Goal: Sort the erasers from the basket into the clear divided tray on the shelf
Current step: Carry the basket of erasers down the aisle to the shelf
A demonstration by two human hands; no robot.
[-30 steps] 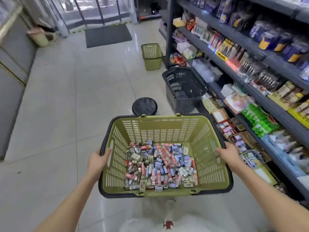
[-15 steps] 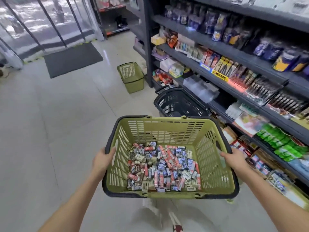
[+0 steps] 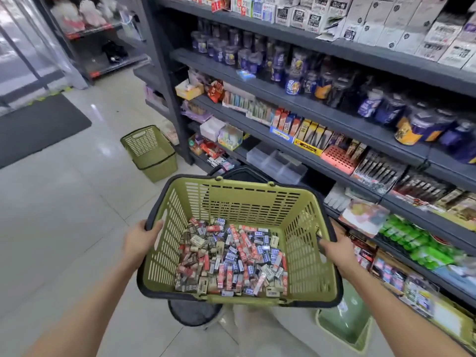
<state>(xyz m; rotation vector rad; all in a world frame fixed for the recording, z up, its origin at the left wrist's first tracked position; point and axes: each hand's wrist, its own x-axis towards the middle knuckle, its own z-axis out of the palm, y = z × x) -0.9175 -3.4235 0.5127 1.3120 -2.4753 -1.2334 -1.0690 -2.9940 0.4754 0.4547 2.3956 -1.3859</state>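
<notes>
The green basket (image 3: 244, 202), gripped at its sides by the left hand (image 3: 140, 239) and right hand (image 3: 337, 249), now rides closer to the shelf (image 3: 334, 124), its far rim swung toward the clear divided tray (image 3: 277, 161) just beyond it. The black basket (image 3: 242, 171) is now almost hidden behind that rim. The round black stool (image 3: 194, 313) has passed from ahead of the load to beneath its near edge, and the door mat (image 3: 38, 127) has slid to the view's left edge.
</notes>
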